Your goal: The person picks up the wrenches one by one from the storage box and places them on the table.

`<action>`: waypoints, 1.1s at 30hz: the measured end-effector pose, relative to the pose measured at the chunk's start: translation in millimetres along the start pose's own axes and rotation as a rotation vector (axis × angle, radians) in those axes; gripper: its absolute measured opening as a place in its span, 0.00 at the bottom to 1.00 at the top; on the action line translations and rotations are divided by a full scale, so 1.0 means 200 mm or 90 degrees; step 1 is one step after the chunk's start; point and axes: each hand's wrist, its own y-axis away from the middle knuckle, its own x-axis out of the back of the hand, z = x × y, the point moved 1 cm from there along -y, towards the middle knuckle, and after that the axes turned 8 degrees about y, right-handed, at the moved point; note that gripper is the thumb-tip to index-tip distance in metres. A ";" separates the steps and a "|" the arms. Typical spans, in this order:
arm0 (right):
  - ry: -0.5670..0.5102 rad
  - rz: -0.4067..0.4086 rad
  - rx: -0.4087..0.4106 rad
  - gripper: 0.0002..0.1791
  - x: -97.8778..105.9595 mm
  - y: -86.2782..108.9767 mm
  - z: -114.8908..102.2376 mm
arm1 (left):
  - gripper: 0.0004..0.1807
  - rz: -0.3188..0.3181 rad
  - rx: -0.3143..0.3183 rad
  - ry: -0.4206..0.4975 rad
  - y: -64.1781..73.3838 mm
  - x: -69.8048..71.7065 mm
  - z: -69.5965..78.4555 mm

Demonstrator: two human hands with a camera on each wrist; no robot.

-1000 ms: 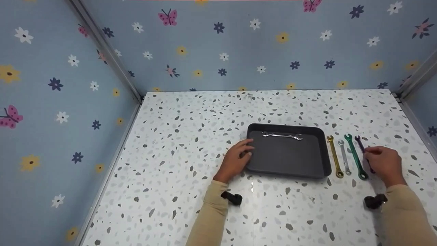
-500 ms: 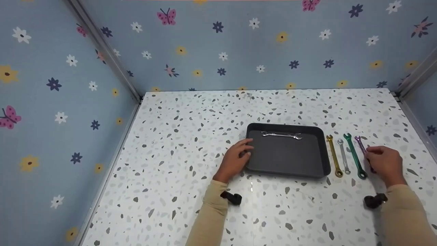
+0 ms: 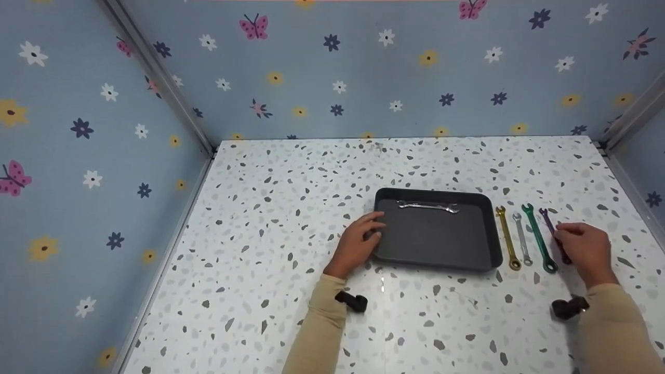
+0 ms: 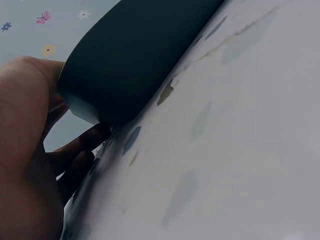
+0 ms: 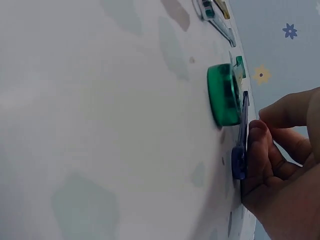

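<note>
My left hand [image 3: 358, 241] holds the left side of a dark grey baking tray [image 3: 436, 239], fingers reaching over its rim; the left wrist view shows the tray's outer wall [image 4: 115, 65] against the fingers. A silver wrench [image 3: 428, 206] lies along the far side inside the tray. To the right, my right hand [image 3: 584, 249] has its fingers bent, with thumb and fingertips together at a purple wrench [image 3: 549, 223]. Close up, that purple wrench [image 5: 242, 135] runs right alongside the fingers, close over the table. Left of it lies a green wrench [image 3: 539, 236].
A gold wrench [image 3: 508, 236] and a smaller silver wrench [image 3: 522, 239] lie between the tray and the green one, roughly parallel. The speckled white table [image 3: 291, 208] meets flowered blue walls [image 3: 332, 67] at the back and sides.
The purple wrench catches the light differently: brighter and pinker half a second ago, darker now, its position nearly the same. Both hands and the tray stay almost in place.
</note>
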 end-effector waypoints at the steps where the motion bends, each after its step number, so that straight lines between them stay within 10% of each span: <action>1: -0.017 0.000 0.003 0.27 0.00 0.00 -0.01 | 0.14 0.000 0.001 0.002 0.00 0.00 0.00; 33: -0.219 -0.090 0.267 0.21 -0.26 0.13 -0.63 | 0.14 0.001 -0.003 0.010 0.00 0.00 -0.02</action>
